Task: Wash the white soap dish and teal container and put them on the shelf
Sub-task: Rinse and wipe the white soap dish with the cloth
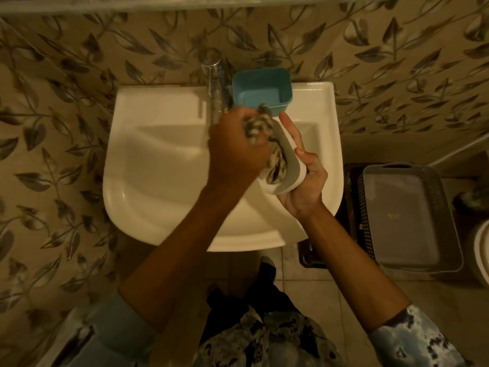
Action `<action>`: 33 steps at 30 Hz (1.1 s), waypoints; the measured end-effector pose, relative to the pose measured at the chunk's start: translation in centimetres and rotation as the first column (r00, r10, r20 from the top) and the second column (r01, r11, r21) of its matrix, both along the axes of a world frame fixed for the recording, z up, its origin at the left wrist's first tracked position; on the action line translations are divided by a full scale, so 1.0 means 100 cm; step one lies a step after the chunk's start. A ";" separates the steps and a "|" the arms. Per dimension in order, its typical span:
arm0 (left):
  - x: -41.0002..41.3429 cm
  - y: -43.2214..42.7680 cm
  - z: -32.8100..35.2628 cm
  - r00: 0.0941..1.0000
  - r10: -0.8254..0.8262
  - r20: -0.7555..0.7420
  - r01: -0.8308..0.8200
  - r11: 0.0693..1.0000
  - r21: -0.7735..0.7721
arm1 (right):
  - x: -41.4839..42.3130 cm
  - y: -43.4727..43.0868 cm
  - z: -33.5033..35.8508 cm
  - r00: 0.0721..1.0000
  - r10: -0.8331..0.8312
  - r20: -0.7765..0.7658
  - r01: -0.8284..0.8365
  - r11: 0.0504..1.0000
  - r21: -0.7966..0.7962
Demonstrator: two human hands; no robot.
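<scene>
Over the white sink (158,165), my right hand (304,181) holds the white soap dish (289,168) tilted on its edge, fingers along its back. My left hand (235,152) is closed on a patterned cloth (264,133) pressed into the dish's inside. The teal container (262,92) stands open and upright on the sink's back ledge, just right of the chrome tap (215,91), beyond both hands.
A grey plastic basket (407,218) rests on a dark crate (354,207) on the floor to the right of the sink. Leaf-patterned tiles cover the wall. A ledge runs along the top edge (185,4). Floor tiles lie below the sink.
</scene>
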State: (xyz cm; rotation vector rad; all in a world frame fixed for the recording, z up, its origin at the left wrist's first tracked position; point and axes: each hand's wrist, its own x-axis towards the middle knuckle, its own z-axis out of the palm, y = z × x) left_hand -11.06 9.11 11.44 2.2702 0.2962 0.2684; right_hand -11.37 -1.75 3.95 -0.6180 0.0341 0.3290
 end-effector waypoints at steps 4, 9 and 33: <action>-0.012 -0.021 -0.013 0.962 -0.247 -0.114 0.269 0.922 0.279 | 0.002 0.002 0.000 0.998 -0.057 0.019 0.057 0.998 -0.002; -0.013 -0.017 -0.014 0.869 -0.428 -0.249 0.481 0.849 0.219 | 0.001 -0.010 -0.007 0.997 -0.082 0.004 0.082 0.994 -0.069; -0.041 0.078 -0.013 0.907 -0.383 -0.177 -0.056 0.305 -0.951 | 0.002 -0.032 -0.004 0.974 -0.029 -0.223 0.012 0.997 -0.077</action>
